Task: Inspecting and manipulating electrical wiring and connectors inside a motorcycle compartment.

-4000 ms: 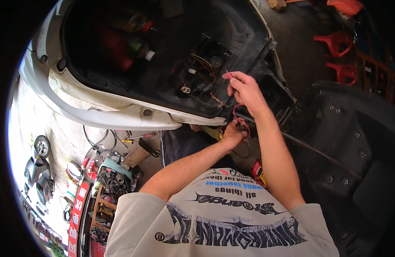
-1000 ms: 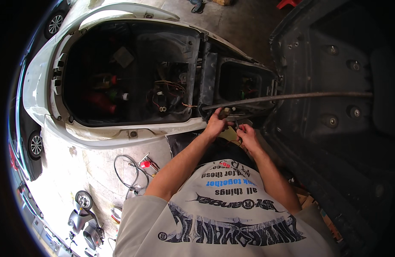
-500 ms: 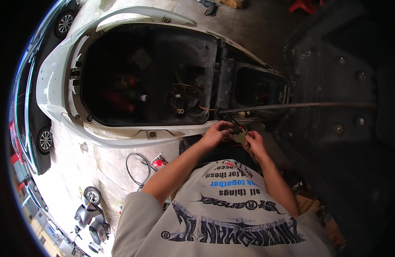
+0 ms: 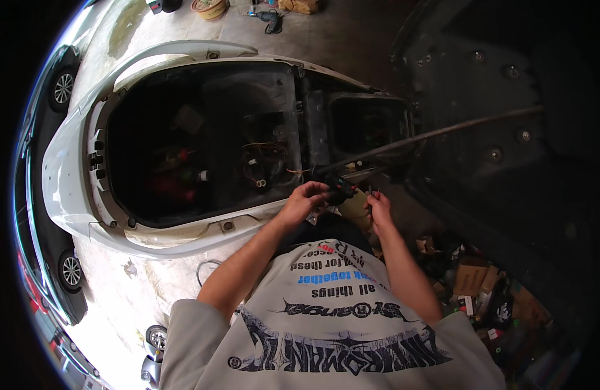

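- Black connector (image 4: pixel 339 190): btwn both hands, just below metal rod (image 4: pixel 443 134).
- Left hand (image 4: pixel 304 200): fingers curled on connector.
- Right hand (image 4: pixel 378 209): pinched shut on thin wire (image 4: pixel 370 193), beside connector.
- White scooter body (image 4: pixel 72 188): left of hands, compartment open.

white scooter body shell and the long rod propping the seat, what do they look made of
The white scooter body shell looks like glossy painted plastic: smooth moulded curves with a bright sheen, though painted metal cannot be ruled out. The long thin rod looks like bare metal, dull grey-brown and perhaps rusty. The black connector between the hands looks like matte plastic.
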The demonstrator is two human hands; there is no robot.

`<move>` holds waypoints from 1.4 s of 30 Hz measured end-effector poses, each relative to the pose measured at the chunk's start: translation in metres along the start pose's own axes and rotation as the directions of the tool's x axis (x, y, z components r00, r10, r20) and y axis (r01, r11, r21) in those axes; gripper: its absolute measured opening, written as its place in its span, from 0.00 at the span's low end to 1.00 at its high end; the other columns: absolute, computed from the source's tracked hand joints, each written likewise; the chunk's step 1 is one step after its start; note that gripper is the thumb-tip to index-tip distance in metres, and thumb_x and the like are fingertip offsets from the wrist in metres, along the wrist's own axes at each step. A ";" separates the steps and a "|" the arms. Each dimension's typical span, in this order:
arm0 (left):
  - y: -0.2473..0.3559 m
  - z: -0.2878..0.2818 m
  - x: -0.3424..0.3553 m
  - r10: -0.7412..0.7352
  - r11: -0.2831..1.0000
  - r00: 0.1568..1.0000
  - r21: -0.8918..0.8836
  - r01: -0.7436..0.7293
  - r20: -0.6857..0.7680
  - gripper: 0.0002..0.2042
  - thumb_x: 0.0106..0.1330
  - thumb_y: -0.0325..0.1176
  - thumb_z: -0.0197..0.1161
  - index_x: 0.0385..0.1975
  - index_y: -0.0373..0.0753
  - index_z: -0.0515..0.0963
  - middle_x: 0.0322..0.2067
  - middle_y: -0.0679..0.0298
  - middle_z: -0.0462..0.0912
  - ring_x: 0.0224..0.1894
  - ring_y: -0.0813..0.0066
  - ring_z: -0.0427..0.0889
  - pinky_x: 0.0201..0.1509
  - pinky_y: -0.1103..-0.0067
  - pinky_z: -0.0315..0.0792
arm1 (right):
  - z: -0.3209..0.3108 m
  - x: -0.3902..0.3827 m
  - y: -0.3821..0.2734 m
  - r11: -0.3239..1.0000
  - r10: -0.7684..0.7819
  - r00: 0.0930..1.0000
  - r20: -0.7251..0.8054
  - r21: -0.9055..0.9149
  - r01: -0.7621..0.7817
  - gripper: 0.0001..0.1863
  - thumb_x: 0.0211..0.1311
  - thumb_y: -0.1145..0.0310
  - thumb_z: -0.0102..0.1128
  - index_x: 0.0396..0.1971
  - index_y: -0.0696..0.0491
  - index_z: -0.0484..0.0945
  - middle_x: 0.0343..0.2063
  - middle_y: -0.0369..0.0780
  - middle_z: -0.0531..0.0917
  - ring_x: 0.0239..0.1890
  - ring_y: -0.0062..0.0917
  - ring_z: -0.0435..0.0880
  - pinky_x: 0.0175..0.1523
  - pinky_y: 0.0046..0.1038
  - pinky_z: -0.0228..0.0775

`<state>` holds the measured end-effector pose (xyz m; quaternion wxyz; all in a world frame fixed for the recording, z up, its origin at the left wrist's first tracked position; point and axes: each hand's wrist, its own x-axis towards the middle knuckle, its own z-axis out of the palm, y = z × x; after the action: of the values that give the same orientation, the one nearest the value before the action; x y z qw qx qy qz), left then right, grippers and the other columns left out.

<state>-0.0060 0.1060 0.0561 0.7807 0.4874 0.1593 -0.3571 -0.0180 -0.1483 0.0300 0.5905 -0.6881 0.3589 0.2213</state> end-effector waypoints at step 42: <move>-0.041 -0.007 -0.054 -0.130 0.986 0.934 -0.143 0.087 -0.333 0.13 0.65 0.25 0.52 0.49 0.36 0.70 0.40 0.64 0.78 0.38 0.80 0.78 0.41 0.84 0.70 | -0.008 0.140 0.020 0.990 0.129 0.991 -0.025 -0.052 -0.130 0.05 0.57 0.72 0.60 0.34 0.50 0.78 0.23 0.34 0.81 0.09 0.11 0.59 0.13 0.19 0.50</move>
<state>-0.0724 0.1228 0.0587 0.7494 0.4823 0.3412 -0.2991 0.0559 -0.1895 -0.0832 0.5525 -0.6813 0.4031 0.2611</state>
